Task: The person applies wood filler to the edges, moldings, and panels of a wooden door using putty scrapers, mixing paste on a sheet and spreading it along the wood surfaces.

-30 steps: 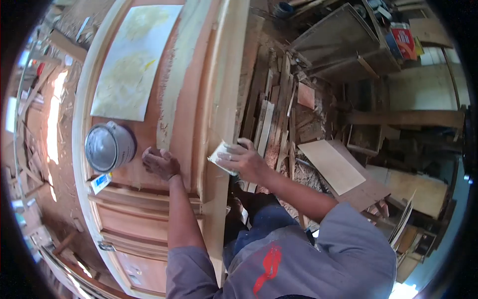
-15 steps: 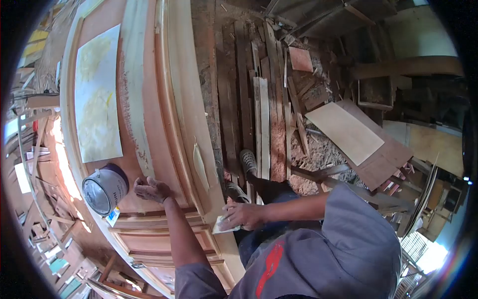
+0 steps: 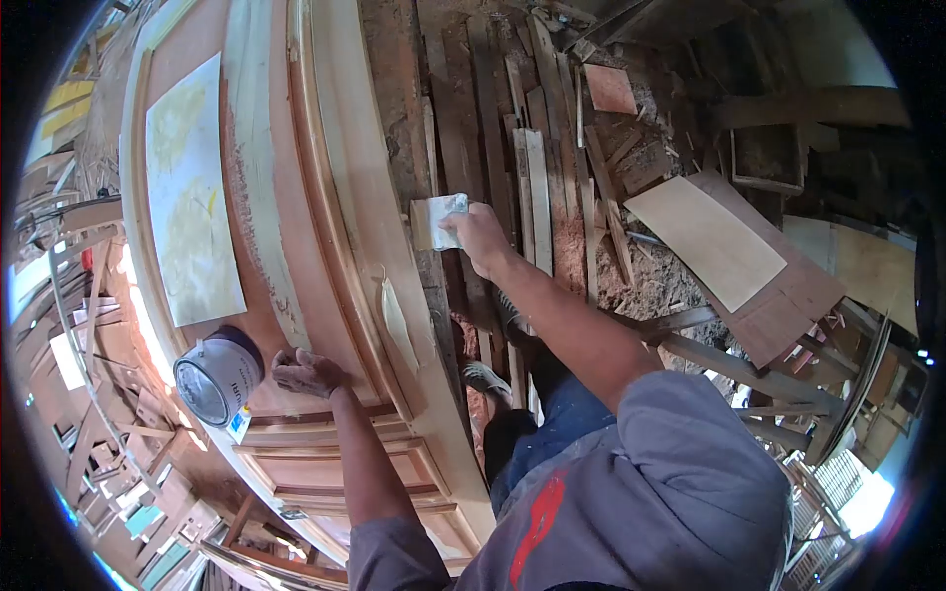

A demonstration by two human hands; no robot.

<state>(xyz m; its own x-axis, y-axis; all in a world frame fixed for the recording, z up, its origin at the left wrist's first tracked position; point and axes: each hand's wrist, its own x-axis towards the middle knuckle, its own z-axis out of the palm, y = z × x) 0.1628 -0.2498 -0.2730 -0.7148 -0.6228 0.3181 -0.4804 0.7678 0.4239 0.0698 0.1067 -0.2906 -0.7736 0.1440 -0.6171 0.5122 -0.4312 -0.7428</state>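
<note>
My right hand [image 3: 480, 236] is closed round a flat white scraper [image 3: 445, 221], held up beyond the right edge of a wooden door panel [image 3: 340, 128]. My left hand [image 3: 307, 373] rests on the door, its fingers curled; whether anything is in them is hidden. Just left of that hand stands a paint can [image 3: 219, 375], tilted in view. A pale, yellow-stained sheet [image 3: 187, 197] lies on the door above the can. Pale filler [image 3: 258, 148] runs lengthwise along the panel, and a cream patch [image 3: 396, 320] sits on the right border.
Long wooden planks [image 3: 537, 197] lie on the ground right of the door. Further right, a light board [image 3: 707, 241] rests on a brown one. My shoe [image 3: 488, 380] is beside the door's edge. Wood scraps [image 3: 148, 492] litter the lower left.
The view has shifted right and down. My right hand has moved up and away from the door's edge with the scraper. The cream patch on the border was absent in the earliest frame. My left hand stays beside the can.
</note>
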